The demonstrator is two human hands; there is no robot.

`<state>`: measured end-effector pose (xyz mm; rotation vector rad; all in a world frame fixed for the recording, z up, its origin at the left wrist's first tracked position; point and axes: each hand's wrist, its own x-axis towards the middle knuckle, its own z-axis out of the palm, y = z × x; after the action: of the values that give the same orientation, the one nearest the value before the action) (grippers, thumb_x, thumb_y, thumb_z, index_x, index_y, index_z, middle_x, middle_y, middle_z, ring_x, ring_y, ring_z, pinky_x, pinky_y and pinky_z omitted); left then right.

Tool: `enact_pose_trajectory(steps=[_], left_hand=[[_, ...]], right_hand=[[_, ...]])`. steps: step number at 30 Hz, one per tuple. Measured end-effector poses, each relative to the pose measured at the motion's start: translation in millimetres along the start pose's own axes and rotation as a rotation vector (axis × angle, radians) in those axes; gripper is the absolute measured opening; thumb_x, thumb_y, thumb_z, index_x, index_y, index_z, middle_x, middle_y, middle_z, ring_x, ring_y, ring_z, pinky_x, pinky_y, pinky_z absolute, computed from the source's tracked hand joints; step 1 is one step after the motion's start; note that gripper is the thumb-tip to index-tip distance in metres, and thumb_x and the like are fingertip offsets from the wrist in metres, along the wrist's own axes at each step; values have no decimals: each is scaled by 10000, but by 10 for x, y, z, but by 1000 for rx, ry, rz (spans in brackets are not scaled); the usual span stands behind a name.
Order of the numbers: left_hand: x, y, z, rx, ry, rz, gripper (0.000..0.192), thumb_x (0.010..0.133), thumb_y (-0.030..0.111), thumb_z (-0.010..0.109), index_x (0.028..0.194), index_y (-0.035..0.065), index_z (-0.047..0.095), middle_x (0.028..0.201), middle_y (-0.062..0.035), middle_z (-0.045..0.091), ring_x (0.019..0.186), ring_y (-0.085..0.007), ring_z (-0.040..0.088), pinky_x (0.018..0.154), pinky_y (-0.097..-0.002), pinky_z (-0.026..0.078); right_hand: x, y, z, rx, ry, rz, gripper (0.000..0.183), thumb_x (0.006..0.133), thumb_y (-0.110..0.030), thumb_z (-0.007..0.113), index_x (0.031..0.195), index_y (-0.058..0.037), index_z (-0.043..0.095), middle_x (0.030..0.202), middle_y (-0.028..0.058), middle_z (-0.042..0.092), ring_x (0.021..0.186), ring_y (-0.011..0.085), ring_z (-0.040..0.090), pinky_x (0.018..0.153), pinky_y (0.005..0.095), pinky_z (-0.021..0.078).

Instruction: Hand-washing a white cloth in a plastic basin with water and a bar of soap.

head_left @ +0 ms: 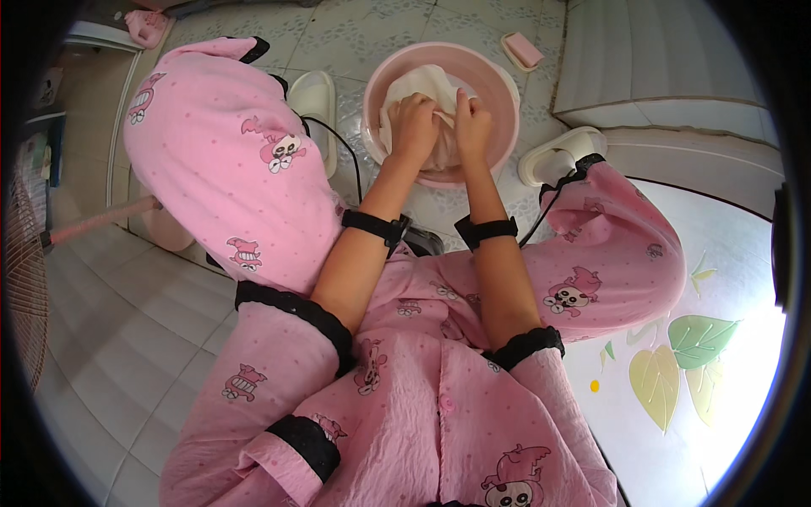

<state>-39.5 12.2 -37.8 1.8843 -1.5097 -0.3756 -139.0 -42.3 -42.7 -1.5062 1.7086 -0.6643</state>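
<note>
A round pink plastic basin (507, 95) stands on the floor between my feet, with water in it. A wet white cloth (426, 79) lies bunched inside, partly over the left side of the bowl. My left hand (415, 123) is closed on the cloth, knuckles up. Just to its right, my right hand (472, 123) grips another fold of the same cloth, thumb pointing away from me. A stretch of cloth runs between both hands and hangs down towards the basin's near side. Both forearms wear black straps.
A pink soap bar (524, 49) rests on a dish beyond the basin. Slippers (315, 101) are on both sides. Black cables run near my legs. A pink jug (147, 27) stands far left, a fan (25, 285) at the left edge. Tiled ledge (659, 108) at right.
</note>
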Motion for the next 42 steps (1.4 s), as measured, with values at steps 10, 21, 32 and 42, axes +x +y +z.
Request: enact_pose_trajectory(steps=[10, 21, 32, 42], left_hand=[[191, 214, -235, -246, 154, -180, 142, 819, 108, 469, 848, 1, 557, 787, -203, 602, 780, -373, 565, 751, -448, 413], [313, 494, -497, -810, 78, -235, 154, 855, 154, 491, 907, 19, 544, 789, -44, 585, 719, -101, 516, 649, -241, 408], [440, 785, -948, -1053, -13, -49, 123, 835, 116, 536, 890, 12, 572, 791, 14, 561, 743, -50, 504, 667, -200, 399], [352, 144, -377, -399, 84, -95, 220, 815, 171, 544, 951, 10, 604, 922, -135, 611, 863, -286, 586, 775, -330, 439]], right_hand=[[-100, -286, -51, 19, 179, -739, 215, 653, -41, 569, 868, -36, 575, 827, 140, 529, 716, 295, 524, 654, 374, 429], [4, -63, 28, 50, 87, -577, 223, 691, -64, 552, 911, -22, 545, 894, 169, 524, 810, 329, 520, 727, 403, 427], [107, -554, -421, 280, 447, -507, 134, 747, -76, 529, 835, 17, 492, 820, 136, 481, 777, 263, 478, 702, 348, 393], [188, -58, -156, 155, -469, -382, 370, 699, -54, 577, 1061, 5, 526, 960, 134, 608, 889, 214, 590, 776, 310, 462]])
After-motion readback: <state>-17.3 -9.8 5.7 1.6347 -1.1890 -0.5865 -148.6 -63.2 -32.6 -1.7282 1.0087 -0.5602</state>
